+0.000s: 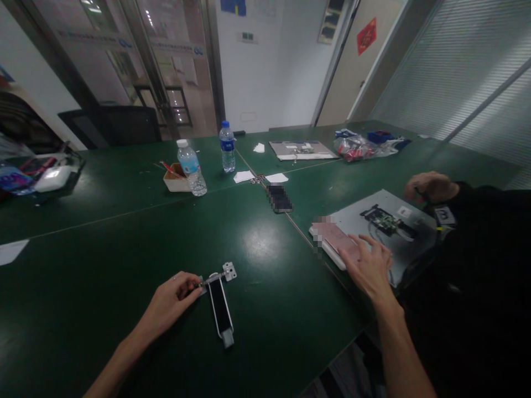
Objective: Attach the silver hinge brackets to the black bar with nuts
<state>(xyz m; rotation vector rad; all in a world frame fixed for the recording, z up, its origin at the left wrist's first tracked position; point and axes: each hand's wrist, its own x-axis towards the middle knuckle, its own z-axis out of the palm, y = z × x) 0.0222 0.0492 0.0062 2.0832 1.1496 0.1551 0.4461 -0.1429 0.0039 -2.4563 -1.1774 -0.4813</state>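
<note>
My left hand [178, 296] is closed in a pinch at the left end of a metal hinge bracket [229, 271] on the green table. A long black bar in a white frame [221, 305] extends from this bracket toward me, with a grey tab at its near end. My right hand [369, 265], fingers bent but spread, touches the near end of a flat pink phone-like slab [337, 237]. That slab lies along the left edge of a grey panel [352, 213], which carries a small circuit board [384, 220].
Another person's hand [431, 187] and dark sleeve are beside the panel. A black phone [279, 198], two water bottles [193, 168] and a small box [176, 181] stand or lie farther back. Another panel [305, 149] and plastic bags [357, 146] are at the far side.
</note>
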